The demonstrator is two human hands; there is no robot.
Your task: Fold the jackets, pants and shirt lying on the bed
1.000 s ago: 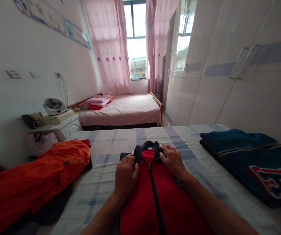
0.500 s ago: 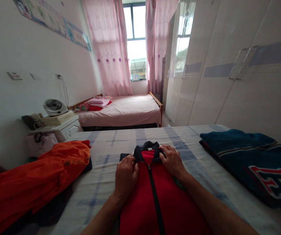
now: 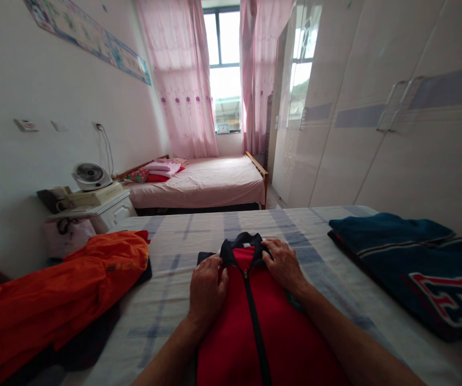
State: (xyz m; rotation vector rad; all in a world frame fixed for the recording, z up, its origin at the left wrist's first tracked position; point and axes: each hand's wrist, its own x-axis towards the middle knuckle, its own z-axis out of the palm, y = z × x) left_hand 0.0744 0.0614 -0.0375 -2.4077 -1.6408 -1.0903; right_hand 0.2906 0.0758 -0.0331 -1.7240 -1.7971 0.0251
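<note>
A red jacket [image 3: 295,343] with a dark collar and a dark front zip lies on the bed in front of me, its collar end pointing away. My left hand [image 3: 207,287] is at the jacket's left shoulder, fingers bent against the fabric beside the collar and thumb on the red front. On the other side, my right hand [image 3: 283,262] has its fingers curled at the collar's right edge, the thumb just below them. Both forearms lie over the jacket's sides. Its lower end runs out of view.
Orange clothing [image 3: 82,279] lies over dark fabric at left. A folded teal garment [image 3: 395,236] with a letter A lies at right. The checked bed sheet [image 3: 166,305] shows between. Beyond are a second bed [image 3: 215,182], a fan [image 3: 91,176] and a wardrobe [image 3: 375,161].
</note>
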